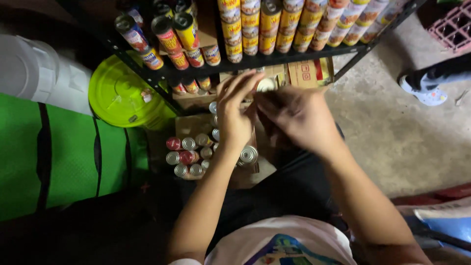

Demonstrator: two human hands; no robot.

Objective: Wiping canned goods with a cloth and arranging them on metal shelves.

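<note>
My left hand and my right hand are raised close together in front of a black metal shelf. The left hand's fingers are spread and point up toward the shelf edge. My right hand is blurred, its fingers bent toward the left hand; whether it holds anything cannot be told. Below my hands an open cardboard box holds several small cans with silver tops. One loose can lies by my left wrist.
Rows of yellow and red labelled cans fill the shelf. A lime green bucket lid and a white container sit at left, above a green mat. Another person's shoe stands on the concrete floor at right.
</note>
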